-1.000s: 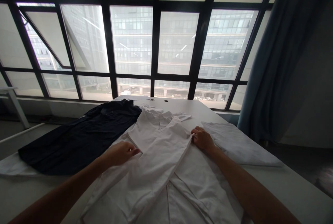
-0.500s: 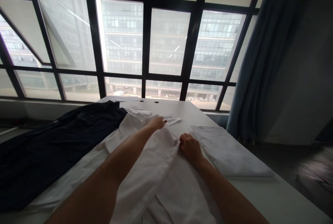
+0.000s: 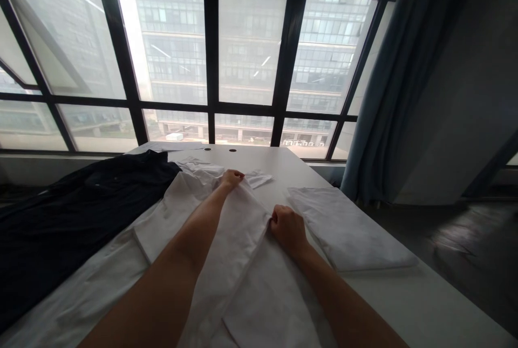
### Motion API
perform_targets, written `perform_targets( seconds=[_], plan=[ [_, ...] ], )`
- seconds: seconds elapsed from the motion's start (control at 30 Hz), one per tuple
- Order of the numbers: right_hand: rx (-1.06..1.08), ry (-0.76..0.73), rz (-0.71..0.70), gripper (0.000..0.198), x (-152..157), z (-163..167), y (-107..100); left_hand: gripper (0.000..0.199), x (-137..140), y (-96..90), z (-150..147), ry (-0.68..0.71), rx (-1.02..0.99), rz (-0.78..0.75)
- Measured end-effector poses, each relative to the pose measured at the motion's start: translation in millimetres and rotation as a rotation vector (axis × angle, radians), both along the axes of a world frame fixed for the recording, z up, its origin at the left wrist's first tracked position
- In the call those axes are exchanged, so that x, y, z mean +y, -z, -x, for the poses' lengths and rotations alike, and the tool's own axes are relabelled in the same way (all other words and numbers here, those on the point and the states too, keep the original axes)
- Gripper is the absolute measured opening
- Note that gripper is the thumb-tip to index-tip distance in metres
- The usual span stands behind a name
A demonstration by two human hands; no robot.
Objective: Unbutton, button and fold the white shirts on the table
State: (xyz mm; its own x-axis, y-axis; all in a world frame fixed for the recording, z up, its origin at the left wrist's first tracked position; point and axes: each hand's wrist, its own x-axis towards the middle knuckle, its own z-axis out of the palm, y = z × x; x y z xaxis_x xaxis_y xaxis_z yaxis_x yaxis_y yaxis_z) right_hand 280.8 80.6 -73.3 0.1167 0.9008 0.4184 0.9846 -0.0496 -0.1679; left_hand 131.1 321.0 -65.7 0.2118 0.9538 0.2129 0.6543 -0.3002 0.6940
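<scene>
A long white garment (image 3: 232, 240) lies spread along the table, its exact kind hard to make out. Near its far end, my left hand (image 3: 232, 177) is closed in a pinch on the cloth. My right hand (image 3: 288, 227) is closed like a fist around the garment's right edge, closer to me, and the cloth is drawn into a corner there. Between the two hands the edge runs fairly straight. My left forearm covers part of the cloth. Beside it on the left lies a dark navy garment (image 3: 81, 224).
A folded white cloth piece (image 3: 352, 229) lies on the right of the white table (image 3: 388, 299). Behind the table stands a large black-framed window (image 3: 246, 108). A blue curtain (image 3: 372, 121) hangs at the right. Something shiny and crumpled (image 3: 465, 234) is on the floor there.
The view has shifted, so the table and garments sit further left and slightly higher. Both hands keep their hold on the white garment, and the cloth near me lies a little differently.
</scene>
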Motion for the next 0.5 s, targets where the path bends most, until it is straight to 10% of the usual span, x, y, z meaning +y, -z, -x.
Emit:
perform_targets(
  seconds=[0.5],
  plan=[
    [-0.035,0.092,0.069,0.023,-3,1,1,0.043,-25,6.7,6,0.123,0.230,-0.124]
  ],
)
